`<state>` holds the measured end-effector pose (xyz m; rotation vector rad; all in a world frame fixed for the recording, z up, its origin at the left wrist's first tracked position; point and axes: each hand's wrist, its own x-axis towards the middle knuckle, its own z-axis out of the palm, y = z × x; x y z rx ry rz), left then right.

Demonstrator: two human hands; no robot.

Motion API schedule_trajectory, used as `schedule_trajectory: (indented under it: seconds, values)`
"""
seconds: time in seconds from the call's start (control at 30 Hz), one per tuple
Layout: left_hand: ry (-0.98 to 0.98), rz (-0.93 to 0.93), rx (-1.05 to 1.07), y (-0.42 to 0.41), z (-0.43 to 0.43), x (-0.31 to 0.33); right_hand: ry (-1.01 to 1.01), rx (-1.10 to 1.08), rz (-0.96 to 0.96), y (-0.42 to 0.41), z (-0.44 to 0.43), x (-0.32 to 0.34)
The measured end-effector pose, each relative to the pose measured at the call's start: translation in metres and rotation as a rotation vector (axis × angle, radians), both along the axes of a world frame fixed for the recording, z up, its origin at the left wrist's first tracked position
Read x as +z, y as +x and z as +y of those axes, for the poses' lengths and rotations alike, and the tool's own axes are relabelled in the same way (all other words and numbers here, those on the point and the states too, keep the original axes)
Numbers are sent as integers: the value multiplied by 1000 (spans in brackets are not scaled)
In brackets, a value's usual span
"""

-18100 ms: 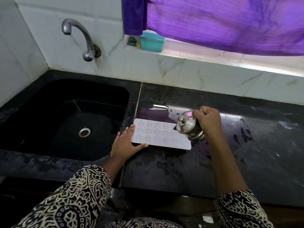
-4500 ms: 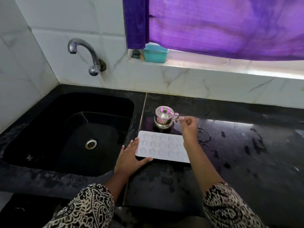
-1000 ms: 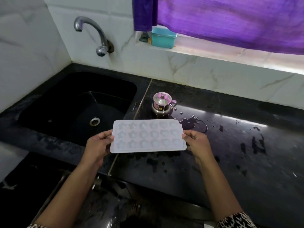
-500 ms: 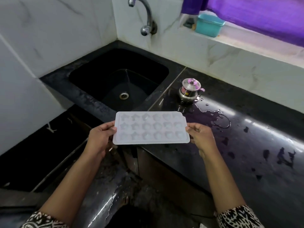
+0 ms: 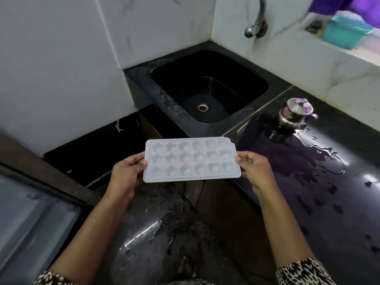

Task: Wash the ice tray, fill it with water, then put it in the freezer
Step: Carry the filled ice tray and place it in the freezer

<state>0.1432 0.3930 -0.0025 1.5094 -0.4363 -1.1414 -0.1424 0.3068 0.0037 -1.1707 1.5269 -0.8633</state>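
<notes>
A white ice tray [image 5: 192, 160] with several star and heart shaped wells hangs level in the air, in front of the counter's edge and above the floor. My left hand [image 5: 127, 173] grips its left end, thumb on the top rim. My right hand [image 5: 254, 170] grips its right end the same way. Water in the wells is hard to make out.
The black sink [image 5: 207, 93] and its tap [image 5: 256, 27] lie behind the tray. A small steel pot [image 5: 296, 113] stands on the wet black counter [image 5: 329, 182], beside a puddle. A teal box [image 5: 345, 33] sits on the sill. A grey glossy surface [image 5: 30, 219] lies low left.
The view has swung left and back from the counter. Both hands carry the tray along, held level, and the sink now sits further right in view.
</notes>
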Motion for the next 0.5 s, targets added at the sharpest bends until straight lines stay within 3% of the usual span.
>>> schedule_trajectory:
  seconds: [0.5]
  values:
    - [39, 26, 344, 62, 202, -3, 32, 363, 5, 113, 103, -13]
